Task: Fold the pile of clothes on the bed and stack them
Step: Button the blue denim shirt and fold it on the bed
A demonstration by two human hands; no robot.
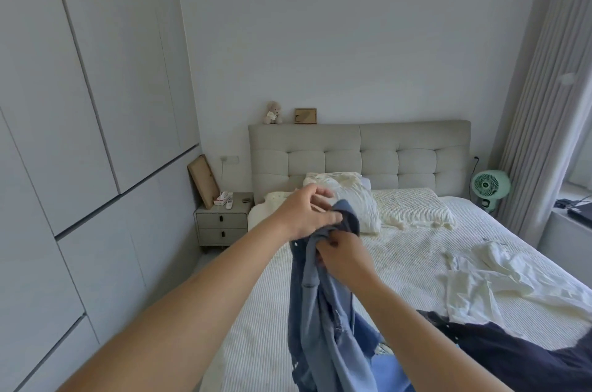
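Wardrobe doors (64, 103) lined the left wall; a two-drawer nightstand (222, 221) stood beside the padded headboard (358, 151), bearing a tissue box (223, 197) and a leaning board (202, 180). A teddy bear (273, 112) and small frame (305, 116) sat atop the headboard (well apart from the pillows (349, 199)). Green fan (490, 185) by the curtain (544, 103)

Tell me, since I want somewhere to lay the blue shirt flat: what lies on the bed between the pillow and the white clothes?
Only bare striped bedsheet, in the head view, between the pillow and the white clothes.
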